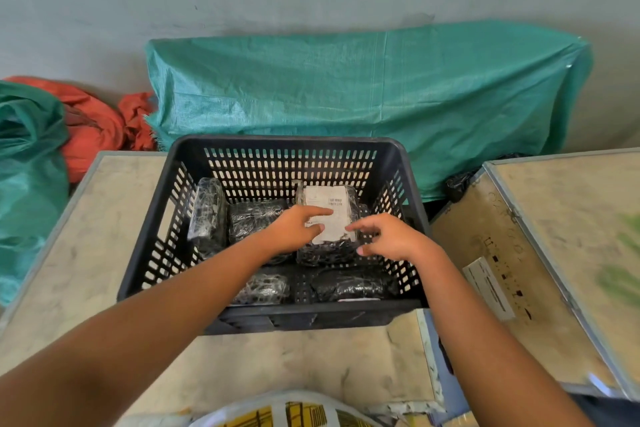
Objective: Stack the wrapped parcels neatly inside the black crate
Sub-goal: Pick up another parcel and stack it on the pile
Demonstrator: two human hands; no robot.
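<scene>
- Crate (408, 163) of black slotted plastic sits on my pale worktop (86, 253), toward its far edge, its near wall just short of the middle of the board.
- My left hand (294, 229) reaches in over the crate's near rim, forefinger stretched out and resting on the white label of the labelled parcel (329, 215); thumb and fingers are spread, gripping nothing.
- My right hand (388, 236) hovers just beside that parcel's right edge, fingers loosely curled and parted, empty; whether the fingertips touch the wrap I cannot tell.
- The labelled parcel lies flat on top of other parcels, in the crate's far right part, label upward with a barcode near its far edge.
- An upright parcel (207, 215), black under clear film, leans against the crate's left wall.
- A flat parcel (256, 218) lies between the upright one and the labelled one, partly hidden by my left wrist.
- Two more lie along the near wall: a near-left parcel (266, 288) and a near-right parcel (353, 284).
- A second board-topped box (554, 218) stands off the worktop's right edge, bearing a white sticker (488, 288).
- Behind the worktop's far edge hangs a green tarp (346, 87); a red sack (93, 128) and a green sack (27, 166) lie off its far left corner.
</scene>
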